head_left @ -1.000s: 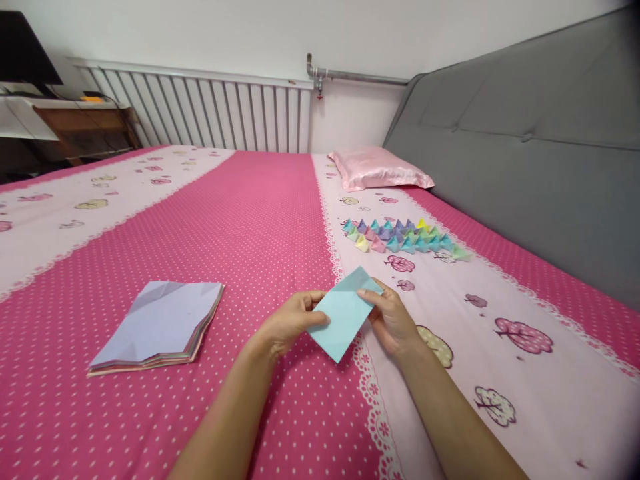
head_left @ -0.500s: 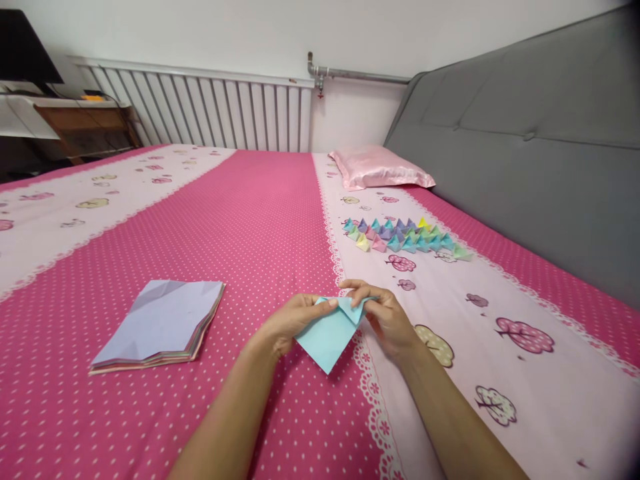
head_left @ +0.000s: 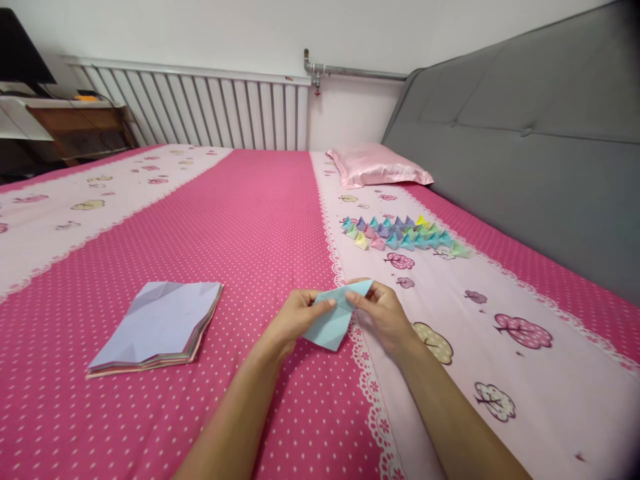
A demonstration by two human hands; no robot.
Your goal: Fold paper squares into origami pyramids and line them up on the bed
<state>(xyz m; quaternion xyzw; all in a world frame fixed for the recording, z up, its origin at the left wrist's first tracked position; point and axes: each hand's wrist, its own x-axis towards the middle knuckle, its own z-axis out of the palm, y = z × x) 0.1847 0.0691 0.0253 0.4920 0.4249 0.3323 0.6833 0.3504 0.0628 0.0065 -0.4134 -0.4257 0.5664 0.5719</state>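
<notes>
Both hands at work over the bed. Left hand [head_left: 296, 317]: fingers grasp the left edge of a light-blue sheet of origami paper [head_left: 329, 328], thumb pressed on the upper face. Right hand [head_left: 384, 312]: fingers pinch the same sheet near its upper right corner, thumb also on top. Sheet is folded, tilted, held above the lace-patterned border of the pink bedspread [head_left: 250, 223]; exact fold partly hidden by the hands.

Left of the hands, well apart: stack of square paper [head_left: 157, 320], lavender sheet uppermost, corners slightly wavy. Beyond the right hand: boat-like origami pieces [head_left: 393, 241] in close rows, blue, purple, green, pink, yellow. Farther back: pink satin pillow [head_left: 377, 167], near the grey padded headboard [head_left: 525, 100].
</notes>
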